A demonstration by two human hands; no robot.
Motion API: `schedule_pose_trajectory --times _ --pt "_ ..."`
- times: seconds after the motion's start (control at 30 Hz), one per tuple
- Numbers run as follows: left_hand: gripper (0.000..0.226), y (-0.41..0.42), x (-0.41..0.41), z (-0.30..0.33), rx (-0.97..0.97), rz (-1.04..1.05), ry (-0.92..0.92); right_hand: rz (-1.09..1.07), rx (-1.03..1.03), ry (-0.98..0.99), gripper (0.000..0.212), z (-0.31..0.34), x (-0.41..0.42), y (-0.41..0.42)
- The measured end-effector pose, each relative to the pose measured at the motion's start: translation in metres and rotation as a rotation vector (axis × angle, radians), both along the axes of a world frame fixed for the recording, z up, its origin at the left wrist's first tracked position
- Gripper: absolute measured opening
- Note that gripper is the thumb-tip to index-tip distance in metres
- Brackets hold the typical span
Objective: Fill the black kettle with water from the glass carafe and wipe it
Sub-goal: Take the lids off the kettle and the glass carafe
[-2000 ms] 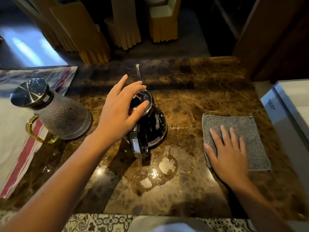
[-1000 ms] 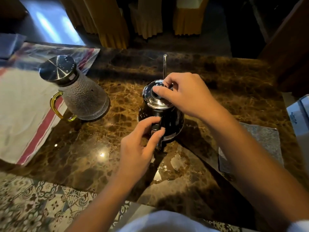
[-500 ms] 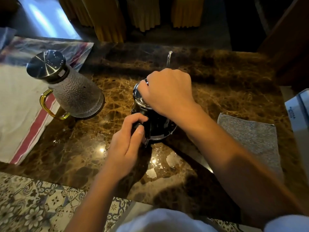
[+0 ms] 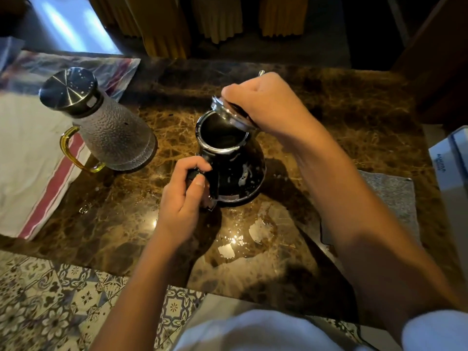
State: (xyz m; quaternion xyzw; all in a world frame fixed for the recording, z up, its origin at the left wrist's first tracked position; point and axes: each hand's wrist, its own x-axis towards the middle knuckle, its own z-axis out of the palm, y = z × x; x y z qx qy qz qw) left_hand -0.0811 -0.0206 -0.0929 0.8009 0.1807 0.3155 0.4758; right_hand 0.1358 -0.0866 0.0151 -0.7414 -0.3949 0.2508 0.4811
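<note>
The black kettle (image 4: 238, 168) stands mid-counter with its mouth uncovered. My left hand (image 4: 182, 198) grips its handle at the near left side. My right hand (image 4: 263, 102) holds the kettle's metal lid (image 4: 228, 115), tilted up just above the far right rim of the opening. The glass carafe (image 4: 114, 133), textured, with a steel cap and an amber handle, stands upright to the kettle's left. A grey wiping cloth (image 4: 390, 198) lies flat at the right, partly hidden behind my right forearm.
A puddle of water (image 4: 250, 234) lies on the brown marble counter (image 4: 342, 127) in front of the kettle. A white towel with red stripes (image 4: 33, 178) covers the left side. A white box (image 4: 453, 160) sits at the right edge. Yellow-draped chairs stand beyond.
My right hand left the grey cloth, came over the kettle and has lifted the lid off its opening. My left hand moved from the kettle's top down to its handle.
</note>
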Motion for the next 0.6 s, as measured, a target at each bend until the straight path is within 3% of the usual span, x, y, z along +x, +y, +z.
schedule_pose_trajectory --times 0.13,0.23,0.4,0.6 --pt "0.023 0.002 0.002 0.001 -0.052 0.066 -0.038 0.02 0.21 0.077 0.051 -0.003 -0.006 -0.031" --pt "0.024 -0.005 0.006 0.0 -0.057 0.127 -0.103 -0.045 0.252 0.183 0.042 -0.018 -0.003 -0.073" --pt "0.023 -0.012 0.013 -0.002 -0.099 0.204 -0.17 -0.117 0.081 0.199 0.038 -0.061 -0.018 -0.135" --pt "0.014 -0.014 0.016 -0.001 -0.142 0.231 -0.18 0.068 -0.145 0.241 0.027 -0.093 -0.033 -0.178"
